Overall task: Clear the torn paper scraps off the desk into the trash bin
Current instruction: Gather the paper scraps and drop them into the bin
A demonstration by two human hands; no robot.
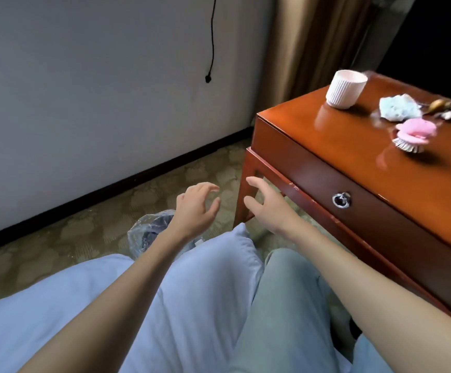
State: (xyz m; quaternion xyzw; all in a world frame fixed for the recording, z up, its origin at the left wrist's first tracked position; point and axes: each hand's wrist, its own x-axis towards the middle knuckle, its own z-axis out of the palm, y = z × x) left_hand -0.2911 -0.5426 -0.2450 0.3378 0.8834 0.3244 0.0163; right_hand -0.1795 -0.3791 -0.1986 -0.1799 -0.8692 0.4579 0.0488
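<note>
Head camera looks down at our lap, and the largest thing we see is the pale wall (97,90) at the left, with the patterned carpet (57,238) under it. At the right stands the red-brown wooden table (313,135), which has a drawer with a metal ring pull (341,200) on its front. A light blue cloth (57,305) lies over our knees. The trash bin (149,232) stands on the carpet, to the left of the table leg, lined with a clear plastic bag and partly hidden behind our left forearm. Our left hand (197,208) hangs above the bin's far side, fingers spread and a little bent, holding nothing. Our right hand (264,208) is just beside it, in front of the table leg, also spread and holding nothing. On the table top stand a white ribbed cup (345,88), a pink brush (414,135) and between them a light blue crumpled lump (398,107); we cannot tell if this lump is paper. A small white bit (199,241) lies near the bin, under our left wrist.
</note>
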